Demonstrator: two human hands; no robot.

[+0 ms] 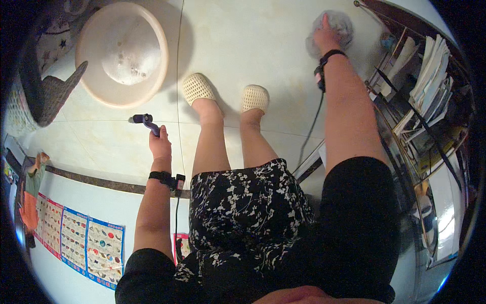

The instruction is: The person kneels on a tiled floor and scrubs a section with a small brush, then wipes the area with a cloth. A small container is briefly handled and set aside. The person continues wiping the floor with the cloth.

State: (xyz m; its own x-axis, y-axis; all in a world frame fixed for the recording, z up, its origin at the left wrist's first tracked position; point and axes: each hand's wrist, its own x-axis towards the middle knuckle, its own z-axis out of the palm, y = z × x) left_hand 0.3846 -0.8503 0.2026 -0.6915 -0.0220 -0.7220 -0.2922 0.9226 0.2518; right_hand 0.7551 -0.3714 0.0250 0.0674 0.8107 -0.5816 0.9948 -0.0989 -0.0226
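Note:
My left hand (pixel 160 143) is closed around the blue-grey handle of a small tool (pixel 143 119) with a dark head; its exact kind cannot be told. The tool points left, below the rim of a large round pale plastic basin (pixel 164 57) that has some dark wet-looking specks inside. At the upper right, my right hand (pixel 326 37) is on a crumpled, translucent grey bundle (pixel 343 28), perhaps a plastic bag, over the pale floor. One finger points away from me; the others are blurred. Black straps with small devices and cables are on both wrists.
A metal rack (pixel 383 102) with stacked papers (pixel 429 76) stands along the right. A dark grey pointed object (pixel 57 95) lies beside the basin at left. My feet wear cream perforated clogs (pixel 198 88). Picture charts (pixel 104 247) hang on the wall, lower left, near another person (pixel 32 193).

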